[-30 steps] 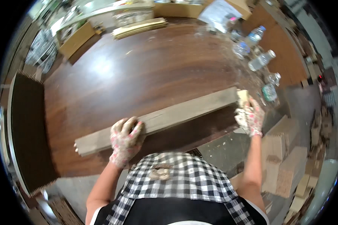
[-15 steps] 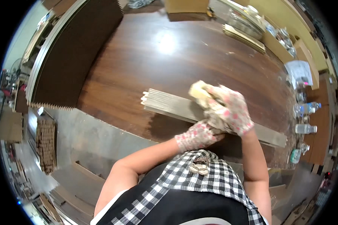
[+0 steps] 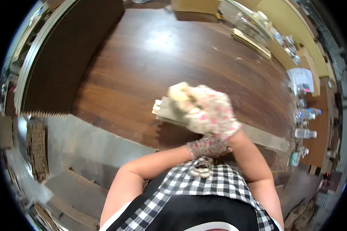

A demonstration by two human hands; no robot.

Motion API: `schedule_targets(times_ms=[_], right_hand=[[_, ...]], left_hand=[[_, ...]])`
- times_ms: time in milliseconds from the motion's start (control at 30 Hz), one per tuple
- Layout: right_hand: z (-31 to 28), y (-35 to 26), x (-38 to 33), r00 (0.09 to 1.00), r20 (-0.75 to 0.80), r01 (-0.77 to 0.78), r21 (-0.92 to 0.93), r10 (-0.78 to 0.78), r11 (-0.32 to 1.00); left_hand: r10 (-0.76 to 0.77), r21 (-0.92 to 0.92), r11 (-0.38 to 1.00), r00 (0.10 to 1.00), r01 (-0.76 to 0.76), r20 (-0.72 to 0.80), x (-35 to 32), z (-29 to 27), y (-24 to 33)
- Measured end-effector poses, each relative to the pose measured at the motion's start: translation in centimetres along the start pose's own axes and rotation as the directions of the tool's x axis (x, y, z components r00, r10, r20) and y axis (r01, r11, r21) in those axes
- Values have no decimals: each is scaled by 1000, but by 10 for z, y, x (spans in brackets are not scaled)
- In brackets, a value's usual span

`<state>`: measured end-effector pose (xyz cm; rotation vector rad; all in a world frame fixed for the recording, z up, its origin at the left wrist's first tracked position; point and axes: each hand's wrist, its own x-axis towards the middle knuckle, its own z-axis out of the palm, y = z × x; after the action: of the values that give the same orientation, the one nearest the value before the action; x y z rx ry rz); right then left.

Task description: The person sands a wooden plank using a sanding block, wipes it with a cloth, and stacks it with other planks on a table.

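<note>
A long stack of grey strips (image 3: 264, 136) lies slantwise across the near part of the brown table, white tips (image 3: 156, 107) sticking out at its left end. My right hand (image 3: 213, 109), in a white glove with pink spots, is closed on a pale yellow cloth (image 3: 179, 94) and presses it on top of the stack near that end. My left hand (image 3: 207, 148), gloved likewise, is closed at the stack's near edge, under my right wrist. Some of its fingers are hidden there. Both gloves look soiled, and the right one is blurred.
A large dark panel (image 3: 61, 57) with a pale edge stands at the left of the table (image 3: 123, 73). Along the right side are plastic bottles (image 3: 305, 133), a paper sheet (image 3: 300, 79) and flat pale strips (image 3: 250, 43). A cardboard box (image 3: 194, 5) sits at the far edge.
My right hand has slid left along the stack with the cloth, toward the end with white tips. My left hand stays by the near edge. The whole view has shifted slightly.
</note>
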<state>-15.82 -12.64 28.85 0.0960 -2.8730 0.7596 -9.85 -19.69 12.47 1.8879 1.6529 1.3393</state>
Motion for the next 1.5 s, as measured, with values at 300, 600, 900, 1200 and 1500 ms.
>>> schedule_targets(times_ms=[300,600,900,1200,1500], right_hand=[[-64,74,-114,840,50,-540,-27,541,841],[-47,45,-96,932,39,-325,-356,361,876],[-111,102,-193,750,-175,-646,12,637,763],[-180,170,-310,508,-285,-834,-397,813,382],[-147,158,-276,661,-456,-634,84,595,769]], left_hand=[[186,348,902,956,-257,226,9,-34,13],[107,364,916,976,-171,190,5,-33,15],[186,284,941,982,-185,22,5,-22,17],[99,332,941,992,-68,-77,18,-31,36],[-189,517,848,977,111,100,84,-48,43]])
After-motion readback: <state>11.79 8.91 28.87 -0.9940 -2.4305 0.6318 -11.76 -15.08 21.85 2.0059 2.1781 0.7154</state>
